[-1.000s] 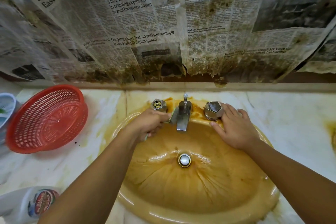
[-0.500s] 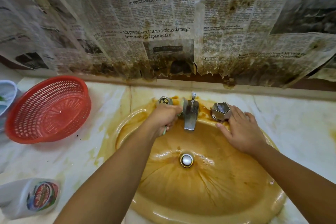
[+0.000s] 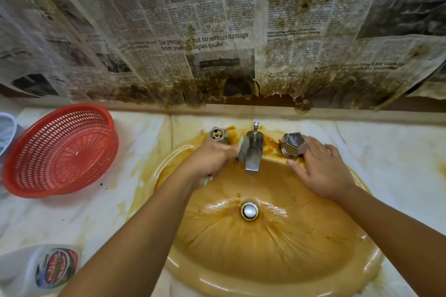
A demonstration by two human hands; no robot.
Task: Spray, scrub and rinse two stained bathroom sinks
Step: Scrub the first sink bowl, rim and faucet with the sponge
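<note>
A yellow-brown stained sink (image 3: 277,255) fills the middle of the view, wet, with a metal drain plug (image 3: 249,211). At its back stand a metal tap spout (image 3: 253,152), a bare left valve (image 3: 217,134) and a faceted right knob (image 3: 293,144). My left hand (image 3: 207,164) grips a small green brush (image 3: 242,143), its head pressed against the left side of the spout. My right hand (image 3: 321,169) rests flat on the sink rim, fingers straight, touching the right knob.
A red plastic colander (image 3: 60,149) lies tilted on the stained marble counter (image 3: 386,164) at left, beside a pale container (image 3: 7,132). A white cleaner bottle (image 3: 41,270) lies at the lower left. Stained, peeling newspaper (image 3: 217,31) covers the wall behind.
My left hand has moved the brush up from below the left valve to the spout's left side. The view has shifted slightly; my right hand stays by the knob.
</note>
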